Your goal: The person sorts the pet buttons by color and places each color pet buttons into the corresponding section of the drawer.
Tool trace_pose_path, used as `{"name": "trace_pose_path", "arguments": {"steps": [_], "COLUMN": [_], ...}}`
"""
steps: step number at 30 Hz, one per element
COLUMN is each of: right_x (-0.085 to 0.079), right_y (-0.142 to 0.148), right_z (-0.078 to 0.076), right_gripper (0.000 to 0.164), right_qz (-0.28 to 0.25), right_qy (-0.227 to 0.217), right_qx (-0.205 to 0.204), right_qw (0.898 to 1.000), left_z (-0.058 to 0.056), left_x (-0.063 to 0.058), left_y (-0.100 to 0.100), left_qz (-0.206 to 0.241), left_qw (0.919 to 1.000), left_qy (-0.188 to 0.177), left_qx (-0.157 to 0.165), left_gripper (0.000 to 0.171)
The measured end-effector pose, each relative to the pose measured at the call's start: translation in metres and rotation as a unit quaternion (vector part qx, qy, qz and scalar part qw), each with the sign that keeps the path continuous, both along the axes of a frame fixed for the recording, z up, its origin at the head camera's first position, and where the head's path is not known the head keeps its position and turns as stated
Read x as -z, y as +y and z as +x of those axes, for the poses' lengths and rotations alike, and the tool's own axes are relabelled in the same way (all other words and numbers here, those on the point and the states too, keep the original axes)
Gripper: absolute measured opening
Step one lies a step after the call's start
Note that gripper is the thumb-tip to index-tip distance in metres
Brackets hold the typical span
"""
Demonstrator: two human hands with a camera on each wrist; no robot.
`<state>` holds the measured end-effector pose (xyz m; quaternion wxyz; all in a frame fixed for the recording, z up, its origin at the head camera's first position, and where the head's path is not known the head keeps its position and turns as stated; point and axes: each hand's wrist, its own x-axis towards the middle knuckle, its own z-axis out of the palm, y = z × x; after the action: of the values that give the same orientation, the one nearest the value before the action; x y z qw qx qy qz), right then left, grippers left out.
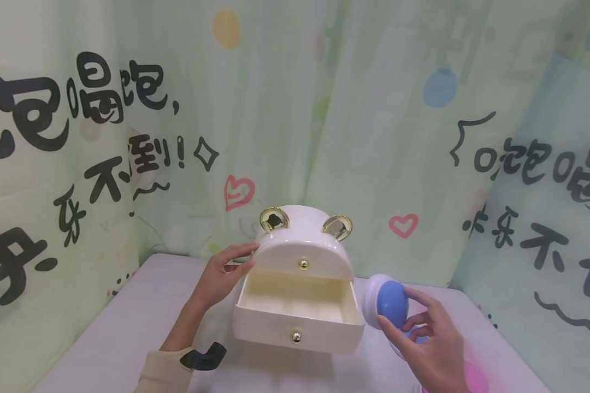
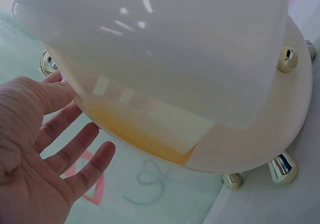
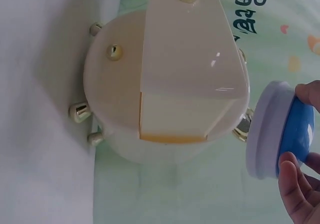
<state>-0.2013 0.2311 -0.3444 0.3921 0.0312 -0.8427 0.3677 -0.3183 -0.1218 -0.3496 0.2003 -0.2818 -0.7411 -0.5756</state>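
A glossy white drawer box (image 1: 300, 245) with a rounded top, gold-rimmed ears and gold knobs stands on the table. Its lower drawer (image 1: 297, 327) is pulled out toward me. My left hand (image 1: 228, 273) is at the box's upper left side, thumb and index finger touching its edge; in the left wrist view the other fingers spread loosely beside the side wall. To the right of the drawer, my right hand (image 1: 430, 333) pinches a round white-and-blue thing (image 1: 392, 300) between thumb and fingers, its white side turned toward the box.
Under the right hand, partly hidden by it, lies another blue thing with a pale rim (image 1: 419, 334). A bright pink thing (image 1: 474, 376) shows at the lower right. Pale green printed curtains (image 1: 295, 109) close off the back and both sides of the white table (image 1: 142, 305).
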Motion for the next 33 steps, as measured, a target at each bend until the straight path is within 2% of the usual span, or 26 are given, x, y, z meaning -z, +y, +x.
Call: {"name": "trace_pose_path", "arguments": {"steps": [5, 12, 15, 22, 33], "right_x": [-0.001, -0.004, -0.006, -0.007, -0.005], "right_y": [-0.007, -0.015, -0.019, -0.023, -0.029], "right_z": [-0.001, -0.005, -0.007, -0.013, -0.022], "right_gripper": [0.067, 0.069, 0.070, 0.070, 0.073], "right_qz": [0.005, 0.040, 0.046, 0.072, 0.128], "right_qy": [0.006, 0.032, 0.042, 0.061, 0.083], "right_qx": [0.002, -0.004, -0.015, -0.043, -0.093], "right_qw": [1.000, 0.999, 0.998, 0.995, 0.984], "left_z": [-0.001, -0.021, -0.027, -0.027, -0.026], "left_x": [0.001, 0.020, 0.025, 0.025, 0.025], "left_y": [0.000, -0.002, -0.003, -0.004, -0.004], "left_qz": [-0.001, 0.002, 0.001, 0.007, 0.011], "left_qw": [1.0000, 0.9999, 0.9999, 0.9999, 0.9999], "left_qy": [0.003, 0.006, 0.006, 0.009, 0.007], "left_qx": [-0.001, -0.009, -0.009, 0.000, 0.004], "left_gripper": [0.036, 0.037, 0.037, 0.037, 0.037]}}
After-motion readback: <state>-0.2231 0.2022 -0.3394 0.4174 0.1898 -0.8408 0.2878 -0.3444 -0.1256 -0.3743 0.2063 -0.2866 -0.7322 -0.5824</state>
